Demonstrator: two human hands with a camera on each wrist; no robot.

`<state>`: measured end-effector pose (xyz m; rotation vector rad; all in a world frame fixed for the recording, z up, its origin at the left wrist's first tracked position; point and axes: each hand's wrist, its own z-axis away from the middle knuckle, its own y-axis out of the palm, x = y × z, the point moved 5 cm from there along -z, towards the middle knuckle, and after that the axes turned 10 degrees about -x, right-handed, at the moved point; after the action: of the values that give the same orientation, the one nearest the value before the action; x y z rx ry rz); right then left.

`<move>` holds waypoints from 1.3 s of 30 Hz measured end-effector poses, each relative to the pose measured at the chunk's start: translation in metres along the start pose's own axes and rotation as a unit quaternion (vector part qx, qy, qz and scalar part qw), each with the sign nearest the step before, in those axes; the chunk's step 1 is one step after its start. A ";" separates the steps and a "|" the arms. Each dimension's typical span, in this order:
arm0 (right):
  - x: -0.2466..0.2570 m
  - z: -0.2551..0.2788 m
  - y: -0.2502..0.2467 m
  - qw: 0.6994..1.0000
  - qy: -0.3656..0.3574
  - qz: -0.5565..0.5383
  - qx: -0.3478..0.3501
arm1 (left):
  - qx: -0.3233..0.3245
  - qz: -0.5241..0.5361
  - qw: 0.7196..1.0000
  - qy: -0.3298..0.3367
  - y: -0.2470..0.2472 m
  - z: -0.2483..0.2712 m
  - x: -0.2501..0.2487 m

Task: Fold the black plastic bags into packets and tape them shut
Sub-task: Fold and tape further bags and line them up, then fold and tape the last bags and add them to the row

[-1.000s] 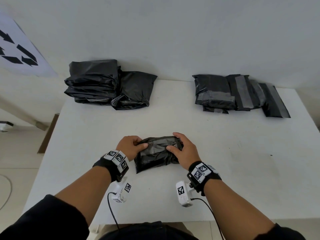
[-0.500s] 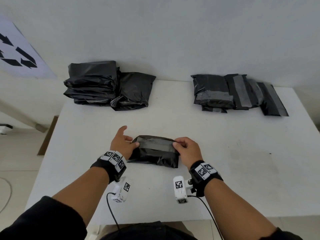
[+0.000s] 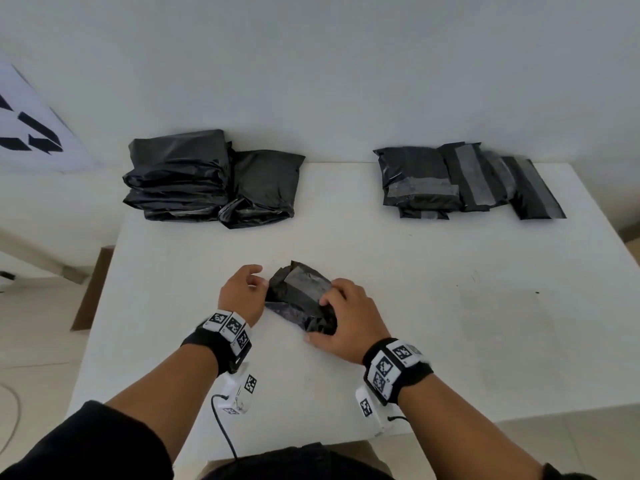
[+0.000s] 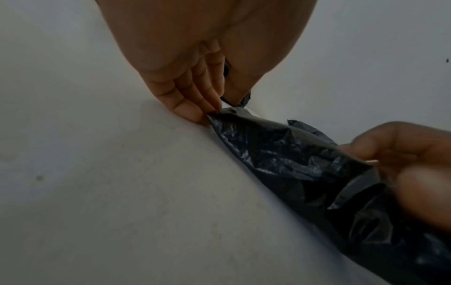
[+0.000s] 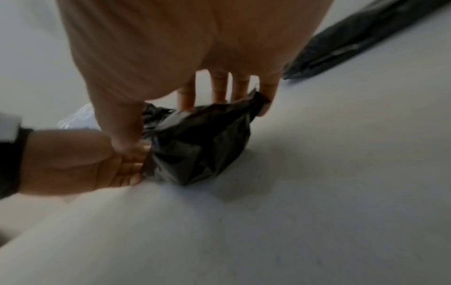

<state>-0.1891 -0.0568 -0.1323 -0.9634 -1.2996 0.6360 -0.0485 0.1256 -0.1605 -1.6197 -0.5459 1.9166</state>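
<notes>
A small folded black bag packet (image 3: pixel 298 299) with a grey tape strip on top lies slanted on the white table (image 3: pixel 450 323), near the front edge. My right hand (image 3: pixel 325 317) grips its near right end, thumb on one side and fingers over the other; the right wrist view shows the packet (image 5: pixel 200 146) bunched under that hand (image 5: pixel 195 125). My left hand (image 3: pixel 258 282) touches the packet's left corner with its fingertips (image 4: pixel 195 113), thumb lifted clear. The crinkled packet (image 4: pixel 280 154) runs from those fingertips to my right hand (image 4: pixel 402 164).
A stack of loose black bags (image 3: pixel 194 178) sits at the table's back left against the wall. Several taped packets (image 3: pixel 467 181) lie in a row at the back right, also visible as a dark blur (image 5: pixel 354 38). The table's left edge drops to the floor.
The packet has turned from lying crosswise to a slant. My right hand moved nearer over its near end and took a fuller grip. My left hand stays at the left corner.
</notes>
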 end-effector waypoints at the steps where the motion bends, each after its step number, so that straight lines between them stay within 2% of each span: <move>1: 0.002 0.000 0.006 0.999 0.004 0.033 0.025 | 0.002 0.002 1.000 0.003 0.000 -0.001 -0.001; 4: 0.003 -0.003 0.011 0.998 0.050 0.032 0.013 | 0.013 0.007 1.000 0.019 -0.001 -0.004 -0.003; 9: -0.007 -0.010 -0.003 0.978 0.165 -0.033 -0.124 | 0.030 0.000 0.999 0.036 -0.003 -0.008 -0.002; 13: -0.030 -0.027 -0.023 0.950 0.238 -0.059 -0.194 | 0.056 -0.050 0.994 0.076 0.006 -0.011 -0.011; 23: -0.116 -0.103 -0.124 0.900 0.261 -0.045 -0.347 | 0.089 -0.109 0.969 0.205 0.067 -0.023 -0.086; 29: -0.188 -0.140 -0.185 0.884 0.285 0.043 -0.367 | 0.100 -0.151 0.950 0.254 0.134 -0.036 -0.145; 33: -0.229 -0.166 -0.203 0.882 0.292 0.039 -0.369 | 0.097 -0.167 0.940 0.282 0.171 -0.033 -0.166; 36: -0.248 -0.180 -0.201 0.894 0.297 0.032 -0.333 | 0.094 -0.177 0.936 0.289 0.189 -0.028 -0.169; 39: -0.247 -0.176 -0.195 0.909 0.239 0.146 -0.307 | 0.089 -0.210 0.930 0.289 0.201 -0.030 -0.166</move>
<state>-0.0887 -0.4006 -0.0853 -1.7349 -0.9191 0.1692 -0.0333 -0.1355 -0.1689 -1.6766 -0.4109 1.0753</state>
